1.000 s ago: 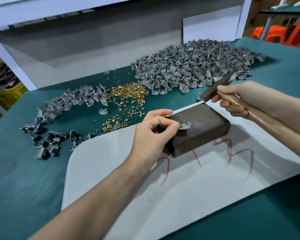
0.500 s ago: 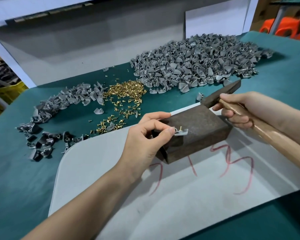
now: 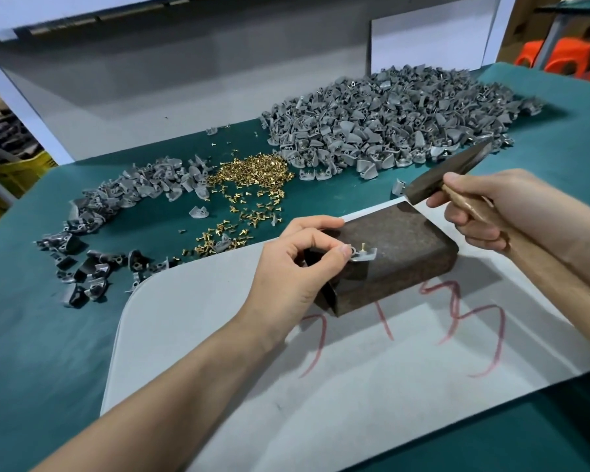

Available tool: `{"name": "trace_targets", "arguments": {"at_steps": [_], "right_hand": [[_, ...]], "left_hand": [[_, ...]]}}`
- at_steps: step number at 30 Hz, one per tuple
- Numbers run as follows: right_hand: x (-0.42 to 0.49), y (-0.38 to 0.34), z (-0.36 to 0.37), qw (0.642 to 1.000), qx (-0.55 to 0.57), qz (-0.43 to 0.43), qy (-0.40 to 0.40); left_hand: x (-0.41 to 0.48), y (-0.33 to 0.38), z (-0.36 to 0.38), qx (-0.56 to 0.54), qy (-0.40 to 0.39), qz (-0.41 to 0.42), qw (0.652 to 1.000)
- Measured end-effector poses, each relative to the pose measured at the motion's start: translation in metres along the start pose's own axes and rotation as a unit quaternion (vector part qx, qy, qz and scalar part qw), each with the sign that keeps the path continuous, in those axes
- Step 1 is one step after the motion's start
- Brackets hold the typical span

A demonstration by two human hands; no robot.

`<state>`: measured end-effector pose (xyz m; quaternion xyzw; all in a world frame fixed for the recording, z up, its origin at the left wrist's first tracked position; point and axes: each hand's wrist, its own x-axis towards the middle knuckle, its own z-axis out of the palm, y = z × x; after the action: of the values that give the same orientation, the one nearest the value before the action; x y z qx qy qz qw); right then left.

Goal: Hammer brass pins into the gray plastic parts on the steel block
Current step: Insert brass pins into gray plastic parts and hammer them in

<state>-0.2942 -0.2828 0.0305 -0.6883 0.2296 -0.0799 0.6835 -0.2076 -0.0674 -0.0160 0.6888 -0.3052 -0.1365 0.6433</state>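
The left hand [image 3: 297, 264] pinches the gray part [image 3: 363, 255] with its upright brass pin [image 3: 361, 247] on the steel block [image 3: 406, 247]; the right hand [image 3: 481, 207] grips the hammer [image 3: 447, 172]; a skewed blow could bend the pin or hit the fingertips [image 3: 344, 250].

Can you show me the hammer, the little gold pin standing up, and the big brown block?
hammer [image 3: 447, 172]: head view, on its dark metal head.
brass pin [image 3: 361, 247]: head view, on its top.
steel block [image 3: 409, 236]: head view, on its bare top face.
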Motion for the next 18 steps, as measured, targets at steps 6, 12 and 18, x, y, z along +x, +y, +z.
{"name": "trace_targets", "arguments": {"at_steps": [6, 12, 18], "right_hand": [[-0.034, -0.032, 0.038, 0.966, -0.237, -0.097, -0.033], [-0.035, -0.050, 0.074, 0.925, -0.360, -0.110, -0.044], [-0.046, -0.057, 0.073, 0.915, -0.387, -0.112, -0.015]], "left_hand": [[-0.001, -0.001, 0.003, 0.046, 0.057, 0.049, 0.996], [0.000, -0.002, 0.004, 0.049, 0.057, 0.036, 0.997], [0.004, -0.002, 0.003, 0.034, 0.057, 0.036, 0.997]]}}
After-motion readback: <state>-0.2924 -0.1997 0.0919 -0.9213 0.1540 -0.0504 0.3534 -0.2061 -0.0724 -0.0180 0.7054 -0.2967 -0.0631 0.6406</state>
